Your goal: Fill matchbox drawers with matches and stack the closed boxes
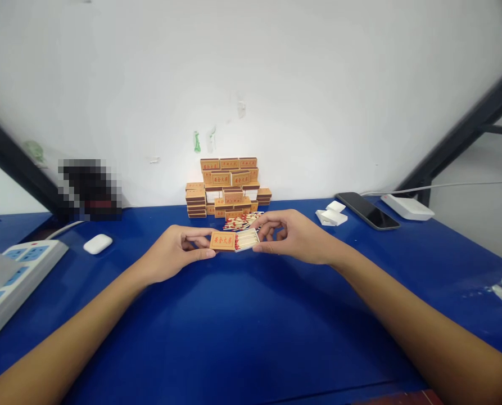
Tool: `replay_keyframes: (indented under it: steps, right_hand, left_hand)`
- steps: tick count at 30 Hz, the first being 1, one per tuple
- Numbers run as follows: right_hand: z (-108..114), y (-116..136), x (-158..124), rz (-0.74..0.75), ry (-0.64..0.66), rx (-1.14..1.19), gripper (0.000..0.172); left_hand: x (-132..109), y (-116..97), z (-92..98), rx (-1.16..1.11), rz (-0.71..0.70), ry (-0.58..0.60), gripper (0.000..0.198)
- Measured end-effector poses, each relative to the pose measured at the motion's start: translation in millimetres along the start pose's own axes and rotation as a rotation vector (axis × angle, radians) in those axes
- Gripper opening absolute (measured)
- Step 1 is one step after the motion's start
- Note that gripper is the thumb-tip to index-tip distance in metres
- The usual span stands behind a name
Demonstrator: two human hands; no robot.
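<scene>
An orange matchbox sleeve with red lettering is pinched at its left end by my left hand. Its white inner tray is slid most of the way out to the right, and my right hand grips the tray's right end between thumb and fingers. Matches with red heads lie side by side in the tray. Just behind, a pile of loose matches rests on the blue table. Stacked matchboxes rise against the wall behind the pile.
Folded white paper, a dark phone and a white box with a cable sit to the right. On the left are a white earbud case and a power strip. A white wall closes off the back.
</scene>
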State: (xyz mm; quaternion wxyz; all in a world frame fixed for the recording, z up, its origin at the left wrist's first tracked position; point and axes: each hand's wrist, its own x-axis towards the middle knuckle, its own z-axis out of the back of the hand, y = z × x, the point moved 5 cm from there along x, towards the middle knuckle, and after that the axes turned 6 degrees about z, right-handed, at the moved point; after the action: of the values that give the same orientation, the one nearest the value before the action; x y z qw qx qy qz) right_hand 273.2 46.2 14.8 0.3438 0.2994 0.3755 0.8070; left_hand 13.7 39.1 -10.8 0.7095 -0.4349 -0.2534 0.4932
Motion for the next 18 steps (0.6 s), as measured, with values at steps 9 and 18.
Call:
replay_keyframes:
  steps: [9,18]
  right_hand:
    - [-3.2,3.2,-1.8,-0.087,-0.086,0.080,0.043]
    - [-2.5,2.6,-0.4,-0.071,-0.102,0.124,0.038]
  left_hand:
    - [-0.5,-2.7,3.2,-0.006,0.005,-0.086,0.055]
    - [-1.1,-3.4,3.0,-0.027,-0.019,-0.094,0.052]
